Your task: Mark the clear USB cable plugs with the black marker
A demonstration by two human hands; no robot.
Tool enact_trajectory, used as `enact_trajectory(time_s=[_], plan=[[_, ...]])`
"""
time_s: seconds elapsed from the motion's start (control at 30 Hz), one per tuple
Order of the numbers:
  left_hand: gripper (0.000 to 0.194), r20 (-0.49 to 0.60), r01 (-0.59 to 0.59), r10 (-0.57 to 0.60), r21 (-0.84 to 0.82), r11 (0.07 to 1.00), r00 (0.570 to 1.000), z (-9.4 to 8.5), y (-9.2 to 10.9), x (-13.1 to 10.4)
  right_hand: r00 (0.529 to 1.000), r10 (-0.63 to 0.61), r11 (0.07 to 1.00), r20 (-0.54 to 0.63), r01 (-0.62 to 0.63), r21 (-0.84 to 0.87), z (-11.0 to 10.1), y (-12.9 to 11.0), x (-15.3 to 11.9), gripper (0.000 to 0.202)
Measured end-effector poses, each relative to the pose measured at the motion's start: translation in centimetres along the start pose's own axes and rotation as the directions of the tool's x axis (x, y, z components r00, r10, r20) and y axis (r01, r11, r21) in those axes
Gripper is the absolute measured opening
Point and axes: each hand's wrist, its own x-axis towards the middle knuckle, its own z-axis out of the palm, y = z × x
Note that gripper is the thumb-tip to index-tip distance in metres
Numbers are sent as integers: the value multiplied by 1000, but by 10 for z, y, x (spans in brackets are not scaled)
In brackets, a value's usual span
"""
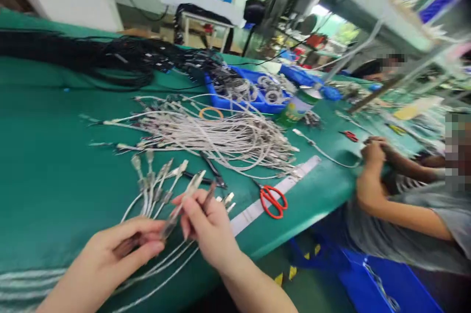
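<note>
My left hand (pixel 138 244) pinches a clear-and-dark piece on a white cable near the front of the green table. My right hand (pixel 200 215) holds the same cable's pale connector (pixel 195 181) between thumb and fingers, close beside the left hand; a thin brown item also sticks up from its fingers. Several white cables with connectors (pixel 150 180) lie just behind my hands, their cords running under them to the lower left. A large bundle of white cables (pixel 209 136) lies farther back. Red-handled scissors (pixel 273 201) rest right of my right hand, on a white strip (pixel 250 214).
Black cables (pixel 110 58) lie along the back left. Behind the white bundle are a blue tray (pixel 221 102) of coiled cables and a green container (pixel 294 109). Dark-handled tools (pixel 213 168) lie between bundle and hands. A person (pixel 401 215) sits at the right, hands on a cable.
</note>
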Motion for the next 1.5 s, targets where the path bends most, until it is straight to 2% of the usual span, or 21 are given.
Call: enact_trajectory(time_s=[0.1, 0.17, 0.4, 0.53, 0.6, 0.73, 0.9, 1.1, 1.17, 1.27, 1.33, 1.37, 1.43, 1.5], plan=[[38, 106, 97, -77, -195, 976, 991, 1, 14, -3, 999, 49, 995, -15, -48, 82, 2, 6, 2, 36], [35, 131, 136, -100, -296, 945, 986, 1, 21, -2, 999, 46, 995, -21, -44, 86, 3, 9, 3, 33], [26, 136, 82, -6, -563, 822, 991, -1, 24, 2, 995, -15, 999, -98, 19, 37, -7, 8, 2, 25], [35, 88, 68, -8, -708, 703, 996, 0, 27, 4, 997, -52, 997, -54, 50, -51, -11, 11, -4, 28], [42, 102, 90, -20, -753, 652, 995, 0, 30, 5, 999, -37, 996, -13, 35, -87, -7, 13, -6, 26], [40, 144, 112, -3, -753, 649, 990, 2, 31, 4, 1000, 22, 999, -2, -22, -26, 5, 11, -4, 25], [18, 233, 169, -10, -673, 720, 972, 0, 28, 3, 998, 57, 998, -3, -57, 40, 13, 5, 3, 18], [28, 153, 132, -64, -490, 862, 986, -2, 29, 2, 998, 57, 996, -26, -56, 68, 12, 6, 4, 15], [24, 134, 133, -77, -482, 866, 988, -2, 31, 3, 999, 42, 999, -26, -41, 34, 10, 5, 2, 15], [24, 108, 118, -71, -535, 837, 992, -3, 32, 4, 999, -35, 994, 7, 36, -102, 4, -2, -4, 28], [27, 90, 108, -67, -592, 799, 994, -3, 31, 4, 994, -106, 948, 41, 113, -297, -1, -6, -11, 36], [27, 85, 102, -62, -617, 780, 994, -3, 30, 4, 988, -143, 896, 62, 156, -417, -3, -8, -14, 37], [27, 82, 87, -45, -655, 750, 996, -4, 29, 4, 965, -227, 738, 131, 258, -623, -5, -8, -18, 35], [26, 87, 85, -35, -681, 728, 996, -4, 30, 4, 931, -289, 581, 222, 355, -733, -6, -4, -20, 33]])
